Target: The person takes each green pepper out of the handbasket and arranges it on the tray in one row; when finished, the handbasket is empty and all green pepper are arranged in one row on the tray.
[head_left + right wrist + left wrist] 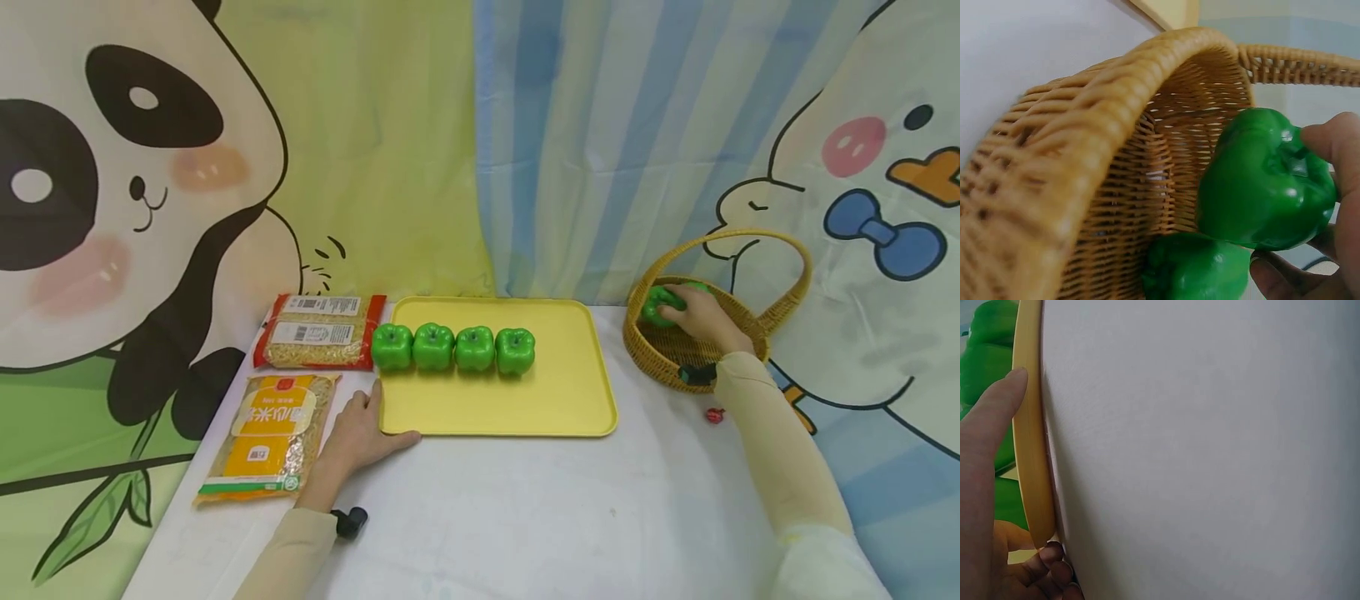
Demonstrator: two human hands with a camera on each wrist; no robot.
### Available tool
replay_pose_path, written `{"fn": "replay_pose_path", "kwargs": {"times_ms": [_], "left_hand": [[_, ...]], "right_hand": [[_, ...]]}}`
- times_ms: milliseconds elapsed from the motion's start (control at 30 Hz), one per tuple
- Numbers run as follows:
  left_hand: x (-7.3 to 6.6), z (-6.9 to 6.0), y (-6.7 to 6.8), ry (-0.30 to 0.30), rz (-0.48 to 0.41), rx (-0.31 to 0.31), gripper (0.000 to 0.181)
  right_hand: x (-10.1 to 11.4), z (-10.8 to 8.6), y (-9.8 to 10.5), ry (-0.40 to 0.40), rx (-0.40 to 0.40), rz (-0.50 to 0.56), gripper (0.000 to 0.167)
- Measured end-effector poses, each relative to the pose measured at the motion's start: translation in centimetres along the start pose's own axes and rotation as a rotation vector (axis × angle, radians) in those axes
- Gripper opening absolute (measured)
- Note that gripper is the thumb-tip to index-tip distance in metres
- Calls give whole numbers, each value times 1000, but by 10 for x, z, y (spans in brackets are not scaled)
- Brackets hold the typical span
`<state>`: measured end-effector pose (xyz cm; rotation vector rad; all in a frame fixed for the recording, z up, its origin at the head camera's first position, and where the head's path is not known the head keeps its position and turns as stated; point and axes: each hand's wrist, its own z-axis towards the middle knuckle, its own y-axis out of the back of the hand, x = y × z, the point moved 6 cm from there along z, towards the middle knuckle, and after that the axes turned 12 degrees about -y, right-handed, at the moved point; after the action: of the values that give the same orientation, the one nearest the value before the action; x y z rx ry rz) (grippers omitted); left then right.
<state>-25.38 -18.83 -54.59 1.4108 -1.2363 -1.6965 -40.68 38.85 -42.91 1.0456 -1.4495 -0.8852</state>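
My left hand (pixel 356 433) holds the near left corner of a yellow tray (pixel 495 408). The left wrist view shows its thumb (pixel 1007 397) along the tray's rim and bent fingers at the corner. On the tray, several glossy green bell peppers (pixel 475 348) stand in a row from the left edge. At the right, my right hand (pixel 708 321) reaches into a wicker basket (pixel 637 350) and grips a green bell pepper (pixel 1260 181) between thumb and fingers. Another green bell pepper (pixel 1194 269) lies below it in the basket.
Left of the tray lie a red-edged grain bag (pixel 311 333) and an orange-labelled grain bag (pixel 270 433). The basket's handle (pixel 795 250) arches over its opening. A small red object (pixel 715 415) lies in front of the basket on the white table (pixel 525 517). Cartoon curtains hang behind.
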Motion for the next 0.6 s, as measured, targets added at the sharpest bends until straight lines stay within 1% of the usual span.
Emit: {"fn": "replay_pose_path", "kwargs": {"times_ms": [100,167,300,333,433,600], "left_hand": [[0,0,0,0,-4,6,133],[0,-1,0,0,-3,9,133],[0,-1,0,-6,2,12,133],[0,0,0,-8,3,11,133],[0,0,0,-15,7,6,133],[0,0,0,-16,7,4,133]], "right_hand": [[-5,-11,5,-4,-60,20,75],[-4,-19,7,2,-84,45,76],[-2,-35,11,0,-99,76,74],[-2,-39,11,1,-91,88,73],[-3,-47,12,-3,-111,101,72],[1,-61,15,-29,-153,158,74]]}}
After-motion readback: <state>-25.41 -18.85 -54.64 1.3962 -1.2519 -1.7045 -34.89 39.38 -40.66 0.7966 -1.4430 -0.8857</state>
